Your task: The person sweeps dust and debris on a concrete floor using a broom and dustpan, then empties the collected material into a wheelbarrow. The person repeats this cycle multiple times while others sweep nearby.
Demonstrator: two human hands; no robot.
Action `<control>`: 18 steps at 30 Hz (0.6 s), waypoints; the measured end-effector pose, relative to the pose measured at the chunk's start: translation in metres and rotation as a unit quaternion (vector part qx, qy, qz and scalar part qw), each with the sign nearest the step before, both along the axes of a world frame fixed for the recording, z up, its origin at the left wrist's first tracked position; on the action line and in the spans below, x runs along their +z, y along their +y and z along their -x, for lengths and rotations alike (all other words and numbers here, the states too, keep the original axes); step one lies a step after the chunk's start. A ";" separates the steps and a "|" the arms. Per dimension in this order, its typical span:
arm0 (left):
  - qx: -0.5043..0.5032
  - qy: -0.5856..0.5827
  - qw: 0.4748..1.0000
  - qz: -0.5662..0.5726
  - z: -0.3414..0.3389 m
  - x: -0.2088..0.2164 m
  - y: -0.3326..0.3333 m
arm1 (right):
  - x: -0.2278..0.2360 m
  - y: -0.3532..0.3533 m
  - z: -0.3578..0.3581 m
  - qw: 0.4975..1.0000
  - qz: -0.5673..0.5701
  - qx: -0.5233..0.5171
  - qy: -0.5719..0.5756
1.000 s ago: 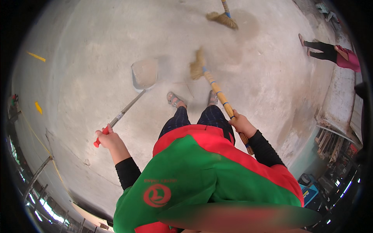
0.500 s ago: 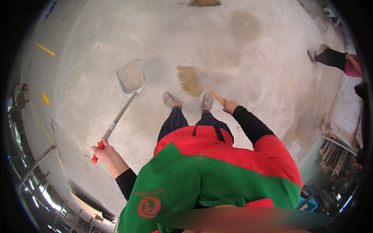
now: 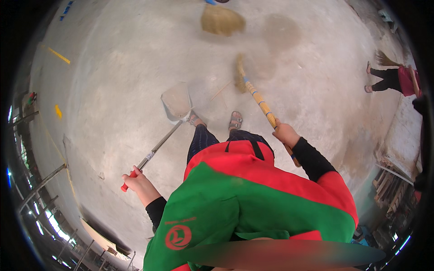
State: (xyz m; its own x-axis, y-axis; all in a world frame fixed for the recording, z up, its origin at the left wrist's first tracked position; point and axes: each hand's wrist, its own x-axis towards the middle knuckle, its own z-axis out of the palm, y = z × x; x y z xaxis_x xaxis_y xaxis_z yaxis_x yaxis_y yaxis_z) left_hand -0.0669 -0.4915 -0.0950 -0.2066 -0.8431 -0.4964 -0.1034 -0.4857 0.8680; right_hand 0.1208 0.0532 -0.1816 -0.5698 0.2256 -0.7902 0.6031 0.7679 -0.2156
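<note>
My left hand (image 3: 137,179) is closed round the red grip of a long-handled dustpan (image 3: 176,103). Its metal pole slants up to the pan, which lies on the concrete floor just ahead of my left foot. In my right hand (image 3: 285,134) is the bamboo handle of a straw broom (image 3: 264,105), banded with blue. The broom's bristles, seen narrow and edge-on, meet the floor ahead and right of the pan. Thin straw-like pieces (image 3: 221,90) lie on the floor between pan and bristles.
Another straw broom (image 3: 222,20) is at the far edge, its user mostly out of view. At the right stands a person (image 3: 389,79) with a broom (image 3: 386,59). Stacked wood (image 3: 389,185) sits at lower right; metal rails (image 3: 43,185) run along the left.
The dustpan has shifted right, toward my feet. My broom has swung forward and turned edge-on, showing more handle. The far broom has come nearer, and the person at the right has changed stance.
</note>
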 end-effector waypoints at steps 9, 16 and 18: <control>-0.019 -0.028 0.999 -0.018 0.005 0.002 -0.006 | -0.071 -0.041 0.058 0.978 0.118 0.171 -0.030; -0.054 -0.011 0.998 0.026 -0.003 0.014 0.019 | -0.123 -0.008 0.055 0.995 0.020 0.087 0.046; -0.058 -0.004 0.998 0.035 -0.004 0.020 0.030 | -0.105 -0.003 0.050 0.997 -0.005 0.043 0.064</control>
